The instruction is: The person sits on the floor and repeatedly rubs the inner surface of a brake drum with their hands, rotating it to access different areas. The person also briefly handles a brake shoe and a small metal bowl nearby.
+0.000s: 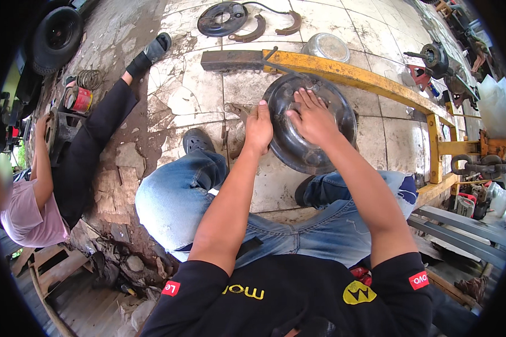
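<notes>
A round black brake backing plate (pixel 284 147) is held tilted in front of me, between my knees. My left hand (pixel 258 128) grips its left rim, thumb up along the edge; the fingers behind the rim are mostly hidden. Flat on the plate's face lies my right hand (pixel 315 119), fingers spread and touching the raised middle. A dark cable or rod runs from the plate's top toward the yellow steel frame (pixel 348 74). Farther off on the tiles are a second backing plate (pixel 215 23) with a cable and two curved brake shoes (pixel 253 33).
A silver round metal part (pixel 327 46) sits behind the yellow frame. On the left, another person (pixel 36 208) sits with a leg stretched out, near a red can (pixel 80 100), a coil spring (pixel 89 79) and a tyre (pixel 58 35). Metal bars (pixel 461 227) lie at right.
</notes>
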A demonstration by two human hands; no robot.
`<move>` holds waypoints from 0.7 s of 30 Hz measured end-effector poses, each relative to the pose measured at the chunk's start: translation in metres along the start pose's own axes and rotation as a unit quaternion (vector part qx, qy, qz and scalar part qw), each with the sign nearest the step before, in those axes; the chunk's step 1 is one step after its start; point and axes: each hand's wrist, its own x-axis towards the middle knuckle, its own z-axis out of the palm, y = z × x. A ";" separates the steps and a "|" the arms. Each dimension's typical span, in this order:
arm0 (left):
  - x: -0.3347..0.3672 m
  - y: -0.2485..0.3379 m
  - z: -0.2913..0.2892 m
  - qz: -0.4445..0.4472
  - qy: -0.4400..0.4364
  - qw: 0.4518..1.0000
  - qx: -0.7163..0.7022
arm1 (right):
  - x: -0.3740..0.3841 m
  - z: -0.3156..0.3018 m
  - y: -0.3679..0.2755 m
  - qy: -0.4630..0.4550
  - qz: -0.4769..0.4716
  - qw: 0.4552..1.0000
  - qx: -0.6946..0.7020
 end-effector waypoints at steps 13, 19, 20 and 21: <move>0.004 -0.014 0.000 0.048 0.045 0.997 0.041 | -0.010 0.009 -0.015 0.007 0.001 1.000 0.014; 0.007 -0.012 0.006 0.042 0.021 0.999 0.012 | 0.003 0.005 -0.011 0.021 0.035 0.999 -0.007; 0.002 -0.009 0.004 0.050 0.028 0.998 0.009 | -0.002 0.007 -0.013 0.027 0.015 1.000 0.003; -0.001 -0.004 0.002 0.033 0.027 0.998 0.040 | -0.008 0.008 -0.014 0.032 -0.004 0.999 0.014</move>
